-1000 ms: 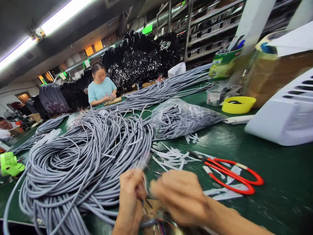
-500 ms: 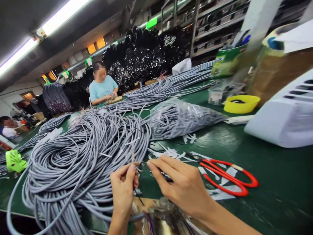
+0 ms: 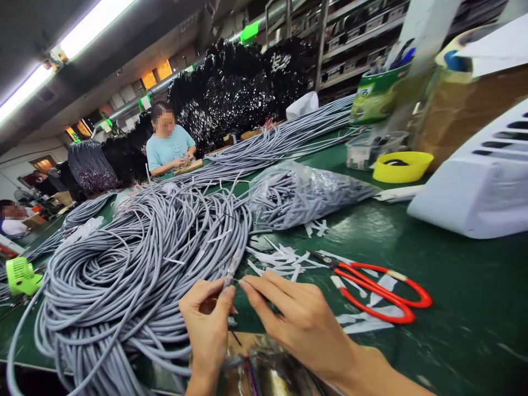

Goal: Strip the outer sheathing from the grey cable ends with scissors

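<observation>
My left hand [image 3: 207,314] pinches a cable end [image 3: 231,268] between thumb and fingers; its silvery, frayed tip points up and away from me. Close on its right, my right hand [image 3: 297,312] has thumb and forefinger pressed together on a thin wire strand [image 3: 237,279] that runs toward the cable end. Below the hands lies a brown board [image 3: 243,342] with a heap of dark strands and a few coloured wires on it. A large coil of grey cables [image 3: 124,275] spreads to the left of my hands.
Red-handled scissors [image 3: 383,294] lie right of my hands among white paper strips [image 3: 284,256]. Behind are a plastic bag of cut grey tubes [image 3: 297,192], a yellow ring [image 3: 404,173] and a white slotted plastic housing [image 3: 462,203]. A co-worker [image 3: 171,146] sits across the green table.
My hands have drawn slightly closer together around the cable end, whose tip now leans to the right. The whole view has shifted a little.
</observation>
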A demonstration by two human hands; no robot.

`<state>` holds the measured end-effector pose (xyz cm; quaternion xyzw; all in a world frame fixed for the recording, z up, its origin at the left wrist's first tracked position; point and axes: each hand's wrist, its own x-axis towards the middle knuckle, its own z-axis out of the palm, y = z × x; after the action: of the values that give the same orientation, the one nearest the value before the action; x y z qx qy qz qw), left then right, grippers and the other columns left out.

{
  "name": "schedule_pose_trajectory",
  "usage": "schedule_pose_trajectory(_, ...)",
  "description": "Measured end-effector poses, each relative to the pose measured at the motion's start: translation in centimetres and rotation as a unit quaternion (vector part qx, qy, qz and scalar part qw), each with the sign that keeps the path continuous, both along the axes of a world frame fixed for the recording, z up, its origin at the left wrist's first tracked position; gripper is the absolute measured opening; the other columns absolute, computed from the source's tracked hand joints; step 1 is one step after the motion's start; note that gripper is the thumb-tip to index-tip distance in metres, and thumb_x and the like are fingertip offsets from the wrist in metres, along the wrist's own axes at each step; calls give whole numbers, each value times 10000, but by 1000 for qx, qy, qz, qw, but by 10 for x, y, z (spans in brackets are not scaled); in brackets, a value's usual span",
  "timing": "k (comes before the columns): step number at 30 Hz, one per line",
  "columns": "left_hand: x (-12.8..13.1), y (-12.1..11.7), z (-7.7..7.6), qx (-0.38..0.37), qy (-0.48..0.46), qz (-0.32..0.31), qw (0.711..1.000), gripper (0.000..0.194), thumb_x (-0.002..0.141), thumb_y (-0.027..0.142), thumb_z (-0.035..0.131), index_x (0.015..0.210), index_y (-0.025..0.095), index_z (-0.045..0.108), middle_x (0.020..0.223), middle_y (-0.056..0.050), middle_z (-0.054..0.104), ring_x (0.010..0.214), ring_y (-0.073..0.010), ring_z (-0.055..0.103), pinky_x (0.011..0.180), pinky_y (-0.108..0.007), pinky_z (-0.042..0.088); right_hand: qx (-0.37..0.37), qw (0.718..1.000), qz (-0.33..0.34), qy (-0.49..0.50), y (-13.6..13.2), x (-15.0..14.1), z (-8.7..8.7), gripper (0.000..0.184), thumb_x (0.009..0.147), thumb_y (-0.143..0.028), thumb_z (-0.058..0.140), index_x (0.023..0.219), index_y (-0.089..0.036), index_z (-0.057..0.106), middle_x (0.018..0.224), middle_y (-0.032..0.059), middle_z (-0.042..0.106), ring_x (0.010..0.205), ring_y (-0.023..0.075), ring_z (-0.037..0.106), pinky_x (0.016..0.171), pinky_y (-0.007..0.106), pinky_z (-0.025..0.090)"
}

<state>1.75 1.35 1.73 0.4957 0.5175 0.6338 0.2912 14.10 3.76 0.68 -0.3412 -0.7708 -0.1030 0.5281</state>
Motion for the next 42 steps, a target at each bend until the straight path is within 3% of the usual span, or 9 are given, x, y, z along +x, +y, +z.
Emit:
schedule_pose_trajectory(12, 2, -3, -1, 47, 93, 42, 994, 71, 657, 185, 683, 698, 165, 737, 567, -23, 616, 507, -128, 526, 456, -211, 404, -43, 991, 58, 115, 0, -3, -1, 264, 893, -183, 406, 699, -172, 585, 566, 8, 621, 484, 102, 568, 477, 218, 441)
schedule_pose_trajectory(17, 4, -7, -2, 105, 217, 82, 967, 121, 694, 137, 642, 740, 194, 738, 558, -15, 613, 495, -125, 508, 486, -222, 404, -61, 990, 56, 113, 2, -2, 2, 267, 889, -188, 409, 684, -174, 579, 557, 8, 609, 482, 101, 561, 473, 214, 447)
schedule_pose_trajectory(20, 5, -5, -4, 118, 285, 90, 947, 185, 721, 99, 585, 782, 189, 735, 581, -27, 618, 507, -130, 513, 511, -229, 408, -29, 996, 20, 85, -4, -3, 2, 283, 885, -163, 406, 662, -172, 581, 521, 8, 582, 445, 100, 527, 449, 225, 412)
schedule_pose_trajectory(23, 6, 2, -6, 59, 319, 63, 944, 188, 704, 84, 578, 733, 183, 735, 542, -21, 584, 489, -132, 498, 493, -231, 384, 57, 993, 97, 30, -18, -5, -3, 325, 884, -162, 401, 611, -199, 571, 433, -26, 506, 378, 91, 450, 416, 239, 360)
schedule_pose_trajectory(26, 4, 9, -6, 7, 279, 49, 959, 132, 691, 117, 605, 690, 172, 725, 556, -24, 590, 522, -143, 519, 526, -241, 393, 106, 975, 197, -3, -25, -4, -7, 343, 887, -175, 392, 607, -230, 581, 420, -44, 489, 373, 87, 431, 431, 241, 352)
schedule_pose_trajectory(29, 0, 10, -5, -15, 161, 51, 986, 113, 722, 182, 595, 699, 147, 700, 613, -35, 611, 576, -152, 539, 552, -241, 406, 45, 994, 99, 24, -14, 2, -4, 249, 862, -147, 440, 692, -194, 617, 521, 1, 575, 456, 110, 510, 475, 250, 368)
schedule_pose_trajectory(32, -3, 6, -4, -41, 70, 4, 997, 201, 753, 283, 583, 640, 130, 647, 536, 0, 527, 488, -103, 443, 463, -203, 342, -11, 998, -14, 61, 3, 10, 4, 216, 855, -177, 473, 698, -165, 619, 585, 30, 611, 529, 132, 553, 526, 252, 380)
schedule_pose_trajectory(36, -5, 1, -2, -68, 2, -71, 995, 403, 738, 478, 574, 538, 134, 508, 464, 57, 358, 394, -43, 257, 367, -172, 207, -33, 998, -4, 60, 9, 10, 8, 262, 867, -209, 445, 681, -172, 626, 595, 28, 613, 575, 148, 552, 575, 262, 388)
schedule_pose_trajectory(42, -7, 0, -4, -81, -16, -130, 988, 477, 733, 539, 554, 495, 155, 403, 440, 67, 326, 350, -24, 223, 327, -163, 165, -56, 994, 51, 73, 6, 2, 3, 230, 854, -189, 460, 700, -166, 631, 601, 25, 612, 585, 156, 525, 579, 276, 393)
